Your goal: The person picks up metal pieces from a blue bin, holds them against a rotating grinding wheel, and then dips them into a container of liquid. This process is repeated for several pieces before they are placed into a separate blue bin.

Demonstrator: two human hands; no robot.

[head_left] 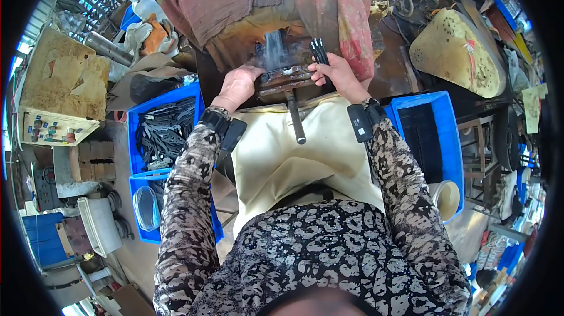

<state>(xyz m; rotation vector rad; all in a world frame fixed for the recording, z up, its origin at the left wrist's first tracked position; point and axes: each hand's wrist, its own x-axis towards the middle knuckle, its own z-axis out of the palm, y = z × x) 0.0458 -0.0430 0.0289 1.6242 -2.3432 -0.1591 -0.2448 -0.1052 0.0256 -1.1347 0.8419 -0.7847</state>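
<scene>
The dark strips (319, 51) stand upright in the right hand (339, 73), fingers closed about their lower part, just above the right end of a rusty block (281, 84) with a handle (296, 119) projecting toward the wearer. The left hand (239, 85) is at the block's left end, fingers bent; whether they grip it cannot be told. Beyond lies a stained red cloth (226, 7); a blue crate (133, 139) of black parts (166, 129) stands at left, another blue bin (455, 151) at right.
</scene>
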